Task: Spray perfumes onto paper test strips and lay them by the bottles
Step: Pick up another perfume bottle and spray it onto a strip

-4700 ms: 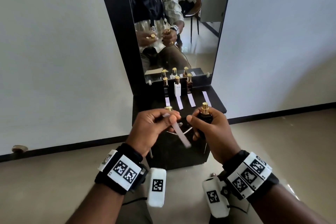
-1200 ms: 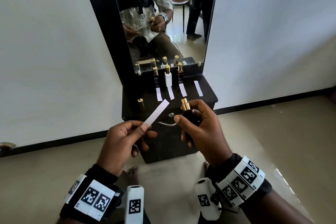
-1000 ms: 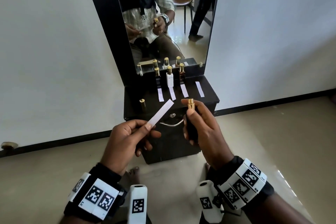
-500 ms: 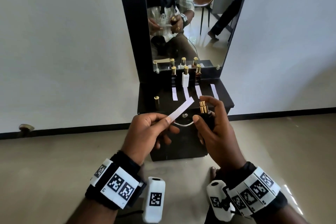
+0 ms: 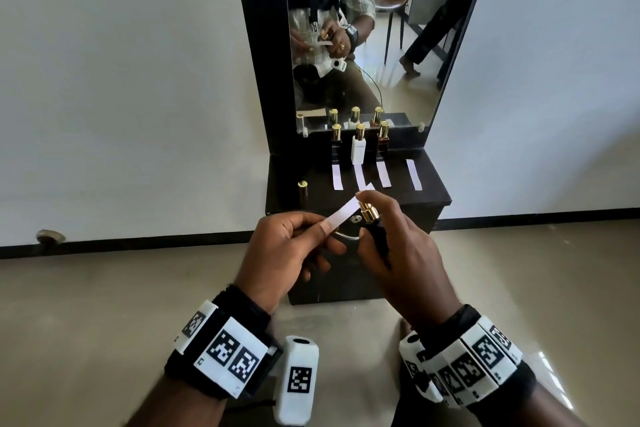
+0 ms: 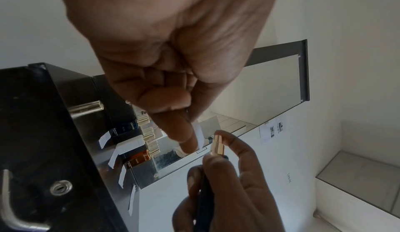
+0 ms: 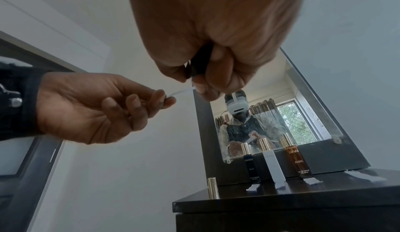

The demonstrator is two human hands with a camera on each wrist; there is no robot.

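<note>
My left hand [image 5: 323, 227] pinches a white paper strip [image 5: 341, 217] by its near end, and the free end points up and to the right. My right hand [image 5: 363, 218] grips a dark perfume bottle [image 5: 377, 236]. Its index finger arches over the gold sprayer [image 5: 369, 214], which sits right beside the strip's free end. In the left wrist view the strip [image 6: 200, 134] stands just in front of the sprayer [image 6: 217, 146]. Three capped bottles stand by the mirror: dark [image 5: 335, 146], white [image 5: 358, 149] and amber [image 5: 382, 142]. Several strips [image 5: 414, 174] lie in front of them.
A loose gold cap [image 5: 302, 188] stands upright at the left of the black cabinet top [image 5: 429, 191]. A tall mirror [image 5: 381, 45] rises behind the bottles. The cabinet front has a lock and a metal handle [image 6: 8, 210]. White walls and a tiled floor surround it.
The strip hung downward 4.7 s ago and now points up toward the sprayer. Over the last second the strip's free end and the sprayer have drawn close together.
</note>
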